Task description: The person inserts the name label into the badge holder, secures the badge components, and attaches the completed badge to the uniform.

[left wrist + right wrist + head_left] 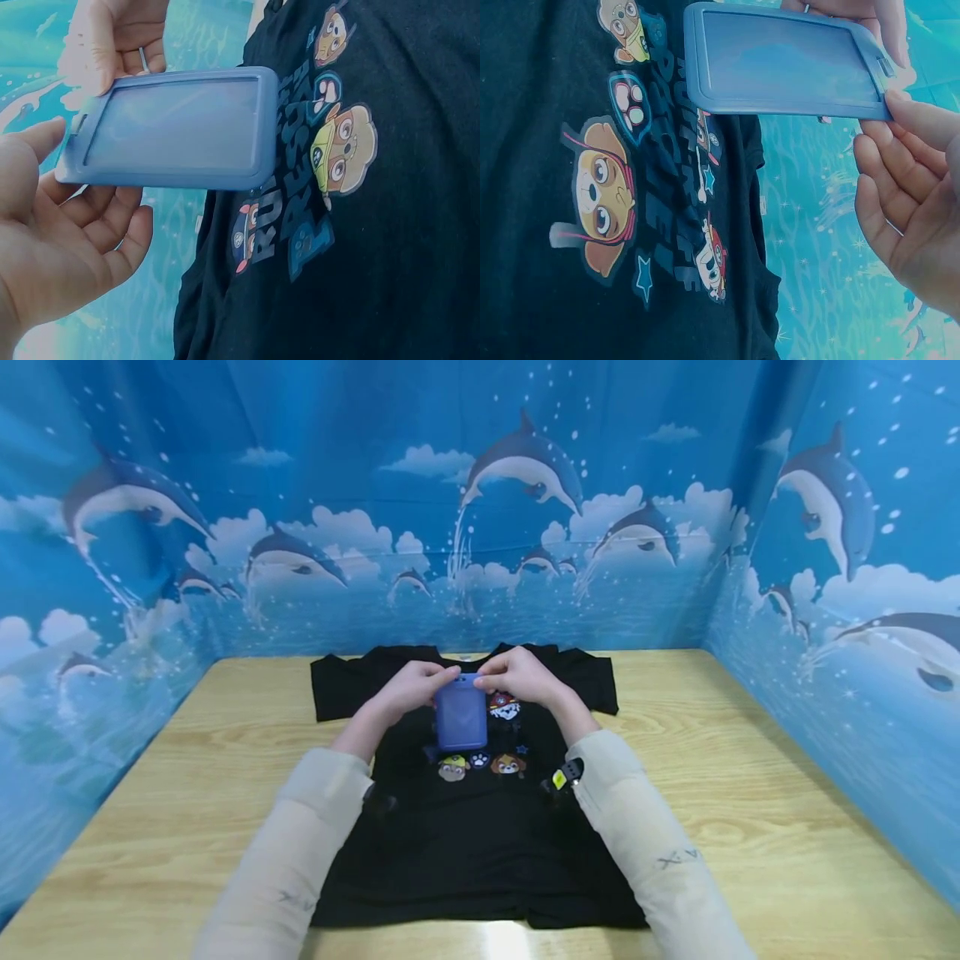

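Observation:
A blue plastic badge holder with a clear window and a slot at its top end is held up over a black T-shirt. My left hand pinches one top corner, thumb on the near face and fingers behind. At the other top corner, my right hand grips it the same way. The left wrist view shows the holder's window facing me, with the left fingers curled beneath its edge. In the right wrist view, the right thumb presses by the slot.
The shirt lies spread on a wooden table, its printed cartoon dogs facing up and partly covered by the holder. A blue curtain with dolphins stands around the back and sides.

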`<state>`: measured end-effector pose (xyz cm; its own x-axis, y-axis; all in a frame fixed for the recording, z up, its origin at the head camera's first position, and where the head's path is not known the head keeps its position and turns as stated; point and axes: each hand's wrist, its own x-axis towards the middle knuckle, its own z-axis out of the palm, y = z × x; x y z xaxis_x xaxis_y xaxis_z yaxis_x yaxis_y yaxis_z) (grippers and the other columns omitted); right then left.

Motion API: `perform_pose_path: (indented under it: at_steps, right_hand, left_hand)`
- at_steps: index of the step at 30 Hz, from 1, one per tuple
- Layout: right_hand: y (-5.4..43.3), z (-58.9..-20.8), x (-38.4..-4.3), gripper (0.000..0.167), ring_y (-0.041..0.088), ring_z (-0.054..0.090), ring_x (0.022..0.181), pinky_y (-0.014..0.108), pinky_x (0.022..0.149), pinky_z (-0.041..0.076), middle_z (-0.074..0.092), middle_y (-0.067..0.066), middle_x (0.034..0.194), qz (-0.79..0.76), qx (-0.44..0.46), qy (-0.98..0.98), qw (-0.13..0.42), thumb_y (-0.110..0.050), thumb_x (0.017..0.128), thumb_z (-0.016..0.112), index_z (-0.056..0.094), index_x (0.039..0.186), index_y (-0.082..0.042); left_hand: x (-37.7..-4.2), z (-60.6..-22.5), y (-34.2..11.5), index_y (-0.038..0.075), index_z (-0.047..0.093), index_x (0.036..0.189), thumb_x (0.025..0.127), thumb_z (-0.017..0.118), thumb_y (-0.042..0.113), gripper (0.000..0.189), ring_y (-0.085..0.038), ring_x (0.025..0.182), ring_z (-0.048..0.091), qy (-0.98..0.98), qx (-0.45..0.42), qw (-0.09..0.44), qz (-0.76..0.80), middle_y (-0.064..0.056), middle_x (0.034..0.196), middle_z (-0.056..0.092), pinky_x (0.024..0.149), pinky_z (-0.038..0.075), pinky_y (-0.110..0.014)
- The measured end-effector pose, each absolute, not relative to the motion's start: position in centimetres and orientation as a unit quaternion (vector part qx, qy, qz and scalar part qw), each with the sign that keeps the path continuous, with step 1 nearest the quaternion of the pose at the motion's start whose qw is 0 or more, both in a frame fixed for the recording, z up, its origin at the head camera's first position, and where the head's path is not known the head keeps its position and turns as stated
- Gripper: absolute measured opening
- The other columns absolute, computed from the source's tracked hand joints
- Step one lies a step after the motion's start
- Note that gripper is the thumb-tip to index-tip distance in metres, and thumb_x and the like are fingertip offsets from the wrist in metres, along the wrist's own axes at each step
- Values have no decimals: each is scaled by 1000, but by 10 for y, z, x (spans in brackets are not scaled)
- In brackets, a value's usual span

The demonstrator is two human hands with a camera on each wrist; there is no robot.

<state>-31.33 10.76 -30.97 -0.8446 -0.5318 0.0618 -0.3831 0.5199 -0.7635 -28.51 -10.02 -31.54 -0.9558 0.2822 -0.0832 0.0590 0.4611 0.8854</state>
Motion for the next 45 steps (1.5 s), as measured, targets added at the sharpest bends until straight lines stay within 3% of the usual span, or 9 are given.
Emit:
perform_pose_path:
  at_steps: [4,7,10,14,22,27,31,39,45]
  right_hand:
    - [110,-310,-314,18,21,58,74,44,71,47,66,5,85,-412,-271,865,89,-23,90,62,72,95,-9]
    - [112,-311,-315,17,30,58,76,39,67,47,65,5,81,-406,-272,868,87,-23,90,62,72,93,-9]
    - [114,-311,-314,17,35,55,77,34,63,43,63,5,78,-404,-268,871,84,-23,90,62,72,91,-9]
    - [117,-311,-312,17,27,56,75,38,67,45,64,5,80,-405,-267,870,81,-22,90,62,72,92,-8]
    - [118,-311,-311,17,21,60,75,49,76,47,66,6,83,-420,-262,865,83,-20,90,63,71,95,-7]
    - [118,-312,-311,17,20,58,74,47,73,47,65,5,82,-423,-262,863,83,-21,90,62,72,93,-7]
    - [116,-311,-311,17,20,52,67,35,63,43,61,5,76,-417,-265,866,79,-22,90,62,71,90,-8]
    - [114,-311,-311,18,39,49,72,31,58,38,57,6,72,-420,-270,862,90,-24,91,61,70,88,-9]
    - [115,-310,-312,19,22,48,64,31,59,38,57,5,72,-415,-271,865,79,-25,91,60,69,85,-10]
  left_hand:
    - [-287,-318,-95,0,67,96,96,45,44,49,-19,76,56,850,97,114,505,-7,79,58,83,45,-50]
    - [-288,-320,-93,-1,67,95,95,47,44,49,-19,70,55,850,94,113,506,-5,70,55,81,45,-51]
    - [-288,-321,-90,0,67,96,94,49,44,48,-28,71,55,848,89,113,511,-3,64,52,78,45,-52]
    - [-288,-322,-85,0,67,97,93,52,43,45,-33,71,54,843,81,107,520,-3,62,52,77,45,-53]
    - [-288,-321,-82,3,68,107,90,60,36,37,-20,66,53,846,79,69,522,-9,92,63,61,48,-37]
    - [-286,-320,-83,4,69,108,89,62,32,35,-19,75,53,850,81,55,517,-11,110,62,65,48,-40]
    - [-286,-319,-84,4,69,107,88,64,32,35,-20,77,53,848,81,54,521,-11,111,61,71,48,-46]
    - [-285,-317,-88,3,67,109,87,65,30,35,-19,78,55,845,85,46,525,-12,110,61,59,46,-28]
    - [-284,-316,-87,4,67,111,87,66,29,35,-20,74,54,844,84,39,528,-11,112,60,56,46,-29]
